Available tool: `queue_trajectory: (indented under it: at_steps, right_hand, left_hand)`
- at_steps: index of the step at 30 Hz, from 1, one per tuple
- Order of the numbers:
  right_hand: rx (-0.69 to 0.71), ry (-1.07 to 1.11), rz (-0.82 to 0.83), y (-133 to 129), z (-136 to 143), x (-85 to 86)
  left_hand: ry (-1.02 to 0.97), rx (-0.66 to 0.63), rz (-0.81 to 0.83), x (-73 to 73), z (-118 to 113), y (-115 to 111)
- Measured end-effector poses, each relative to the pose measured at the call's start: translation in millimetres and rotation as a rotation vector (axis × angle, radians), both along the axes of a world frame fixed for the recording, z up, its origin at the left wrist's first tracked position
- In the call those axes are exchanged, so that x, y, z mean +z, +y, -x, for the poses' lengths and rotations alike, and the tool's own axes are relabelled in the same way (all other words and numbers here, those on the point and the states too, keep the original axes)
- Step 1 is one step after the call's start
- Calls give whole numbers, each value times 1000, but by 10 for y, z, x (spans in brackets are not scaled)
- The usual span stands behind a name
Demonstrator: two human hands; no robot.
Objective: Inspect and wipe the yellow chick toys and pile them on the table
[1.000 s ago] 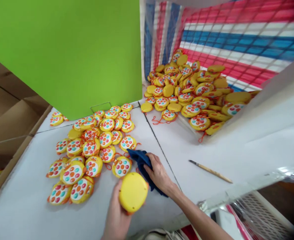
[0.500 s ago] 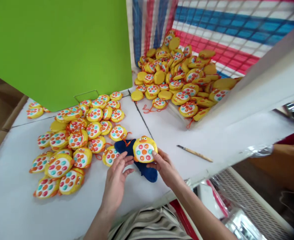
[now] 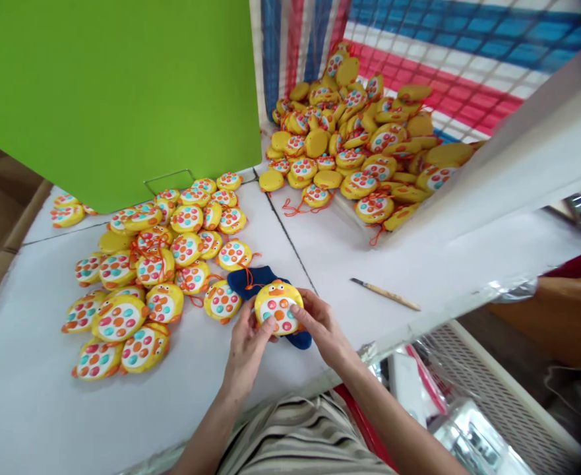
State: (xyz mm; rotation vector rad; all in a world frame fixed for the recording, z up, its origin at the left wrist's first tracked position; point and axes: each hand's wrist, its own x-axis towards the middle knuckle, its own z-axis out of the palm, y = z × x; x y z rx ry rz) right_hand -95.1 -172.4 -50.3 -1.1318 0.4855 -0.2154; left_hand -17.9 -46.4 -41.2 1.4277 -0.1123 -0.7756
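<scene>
A yellow duck-shaped toy (image 3: 279,308) with a white belly and coloured round dots is held between both hands, its face pointing away from me. My left hand (image 3: 248,333) grips its left edge, thumb on the belly. On the opposite edge, my right hand (image 3: 322,324) is closed with its thumb near the dots. An orange cord loops from the toy's top. Beneath it lies a dark blue cloth (image 3: 251,280), partly covered by the toy and hands. Just left of the cloth sits another duck toy (image 3: 221,300).
Many similar toys form a pile (image 3: 154,267) on the left of the white table (image 3: 37,382). A larger heap (image 3: 354,132) fills the back right, beside a striped sheet and mesh. A wooden-handled tool (image 3: 385,294) lies at right. A green panel (image 3: 122,99) stands behind.
My left hand has come in from beside the toy and taken hold of its left edge. The toy has moved slightly down and left, still in my right hand.
</scene>
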Motion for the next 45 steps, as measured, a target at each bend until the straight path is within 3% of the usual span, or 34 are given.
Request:
queue_trajectory:
  at_steps: [9,26,30,34,45]
  right_hand:
    - [-82,37,-12,109,-13,-86]
    - [15,24,33,147,10,-9]
    - [67,12,77,134,3,-4]
    - [-21,37,135,75,-53,-6]
    - [-128,59,6,112,-210,25]
  left_hand:
    - [-104,-34,-18,-11,64,7]
    - [-79,-136,-91,-74,-123,103]
    - [-21,-61,-80,-108,-145,83]
    - [22,-26,11,-140,-152,76]
    - [-92,-122,-83,-49,-148,91]
